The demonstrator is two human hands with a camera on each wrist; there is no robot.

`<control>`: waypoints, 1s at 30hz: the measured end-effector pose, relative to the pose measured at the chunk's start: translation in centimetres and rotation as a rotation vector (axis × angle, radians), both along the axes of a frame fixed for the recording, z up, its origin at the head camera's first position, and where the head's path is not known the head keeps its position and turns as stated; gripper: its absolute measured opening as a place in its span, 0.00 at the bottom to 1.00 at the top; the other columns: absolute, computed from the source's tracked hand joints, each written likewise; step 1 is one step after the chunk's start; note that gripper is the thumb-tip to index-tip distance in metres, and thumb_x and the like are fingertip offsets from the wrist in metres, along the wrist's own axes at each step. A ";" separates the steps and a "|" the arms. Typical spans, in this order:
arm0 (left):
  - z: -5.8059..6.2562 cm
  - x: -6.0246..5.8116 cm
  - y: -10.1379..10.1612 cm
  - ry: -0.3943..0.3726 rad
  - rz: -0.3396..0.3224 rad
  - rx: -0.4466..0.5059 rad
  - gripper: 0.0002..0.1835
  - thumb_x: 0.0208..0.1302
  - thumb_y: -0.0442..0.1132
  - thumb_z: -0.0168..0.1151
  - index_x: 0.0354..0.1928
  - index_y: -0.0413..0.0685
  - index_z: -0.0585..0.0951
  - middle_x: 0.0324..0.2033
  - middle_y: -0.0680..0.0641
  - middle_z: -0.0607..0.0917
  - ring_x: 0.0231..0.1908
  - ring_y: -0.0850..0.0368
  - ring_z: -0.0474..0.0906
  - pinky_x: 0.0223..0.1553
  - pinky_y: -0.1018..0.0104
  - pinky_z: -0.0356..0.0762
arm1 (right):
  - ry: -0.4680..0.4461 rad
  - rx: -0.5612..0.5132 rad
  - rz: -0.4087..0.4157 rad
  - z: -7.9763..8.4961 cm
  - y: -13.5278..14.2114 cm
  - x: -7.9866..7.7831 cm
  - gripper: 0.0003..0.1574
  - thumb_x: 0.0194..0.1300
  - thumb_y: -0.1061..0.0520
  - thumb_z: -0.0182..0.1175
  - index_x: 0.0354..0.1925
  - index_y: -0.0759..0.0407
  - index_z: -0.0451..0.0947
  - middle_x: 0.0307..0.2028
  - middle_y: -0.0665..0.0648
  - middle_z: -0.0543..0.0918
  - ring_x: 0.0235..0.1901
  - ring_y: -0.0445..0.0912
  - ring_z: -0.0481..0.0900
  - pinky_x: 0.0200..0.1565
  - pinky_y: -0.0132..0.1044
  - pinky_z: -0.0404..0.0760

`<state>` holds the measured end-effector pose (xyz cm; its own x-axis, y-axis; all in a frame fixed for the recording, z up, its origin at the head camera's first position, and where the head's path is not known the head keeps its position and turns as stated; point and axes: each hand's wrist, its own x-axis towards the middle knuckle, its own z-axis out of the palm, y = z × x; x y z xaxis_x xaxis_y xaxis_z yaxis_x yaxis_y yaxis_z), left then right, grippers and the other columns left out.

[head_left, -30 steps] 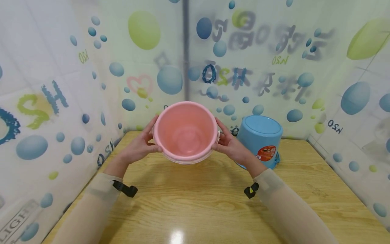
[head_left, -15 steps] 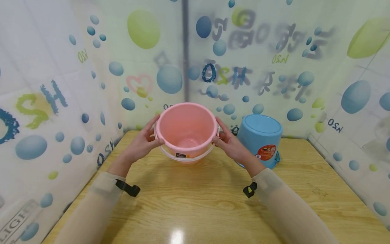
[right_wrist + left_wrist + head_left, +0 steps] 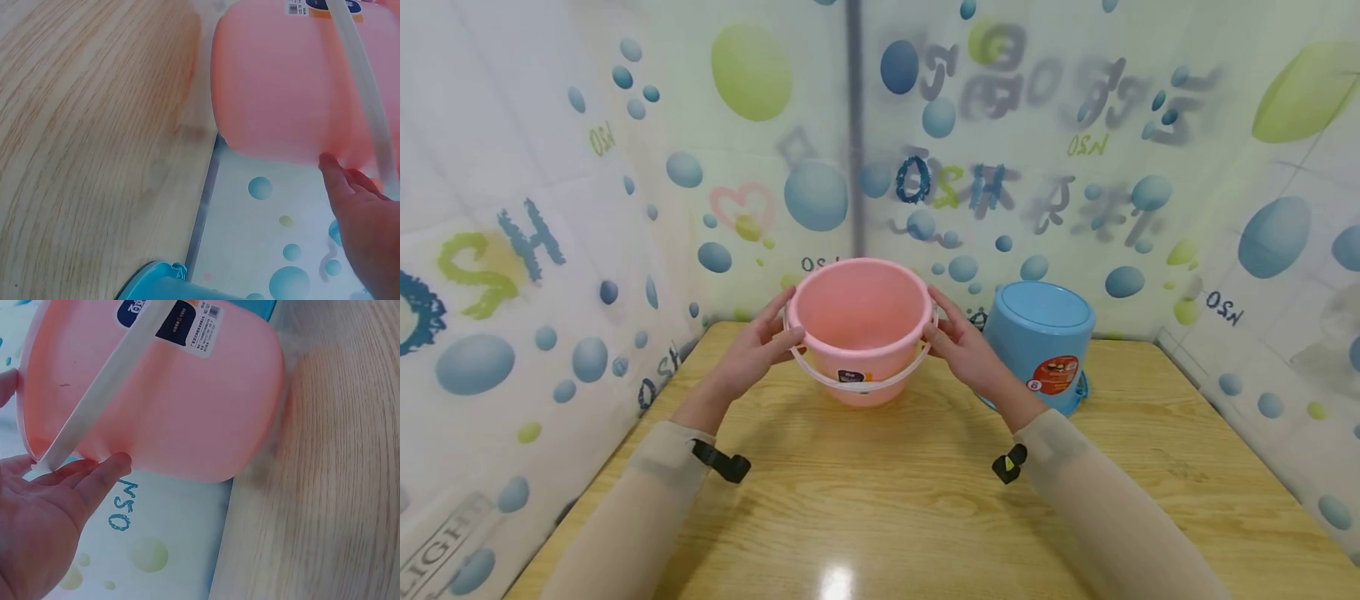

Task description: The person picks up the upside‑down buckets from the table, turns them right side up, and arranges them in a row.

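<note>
A pink bucket is held nearly upright at the middle of the table, its mouth facing up and a little toward me. Its white handle hangs down across the front, over a dark label. My left hand grips the left side of the rim, thumb at the rim and fingers along the outer wall. On the opposite side my right hand holds the rim in the same way. The bucket's base is close to the tabletop; whether it touches I cannot tell.
A blue bucket stands upside down on the wooden table, just beyond my right hand, a red label on its side. Patterned curtains hang behind the table and at both sides.
The pink bucket has tilted from mouth toward me to nearly upright and come lower, so its front wall, label and handle now show. Both hands have kept hold of it.
</note>
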<state>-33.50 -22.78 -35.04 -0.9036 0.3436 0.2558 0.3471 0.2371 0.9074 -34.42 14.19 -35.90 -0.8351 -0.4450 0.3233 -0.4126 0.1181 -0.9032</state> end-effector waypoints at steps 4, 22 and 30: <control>-0.1 -0.2 0.3 -0.002 0.019 -0.013 0.41 0.73 0.56 0.60 0.80 0.77 0.50 0.70 0.41 0.73 0.63 0.43 0.78 0.60 0.50 0.80 | -0.006 -0.003 -0.016 0.1 -0.1 -0.1 0.39 0.81 0.48 0.48 0.81 0.33 0.45 0.74 0.64 0.66 0.69 0.58 0.72 0.64 0.53 0.77; -1.3 -1.1 0.8 -0.053 0.106 -0.034 0.38 0.74 0.62 0.55 0.80 0.77 0.52 0.73 0.41 0.69 0.67 0.39 0.74 0.63 0.41 0.75 | -0.129 0.063 -0.128 -0.4 -1.2 -1.6 0.49 0.70 0.30 0.57 0.81 0.32 0.48 0.73 0.59 0.69 0.67 0.53 0.76 0.64 0.58 0.76; -1.5 -1.5 0.9 -0.069 0.145 -0.009 0.39 0.73 0.63 0.55 0.80 0.75 0.52 0.72 0.39 0.69 0.66 0.37 0.74 0.65 0.38 0.73 | -0.184 0.013 -0.133 -0.5 -1.7 -2.9 0.42 0.74 0.34 0.56 0.79 0.27 0.51 0.70 0.56 0.73 0.65 0.53 0.77 0.65 0.56 0.76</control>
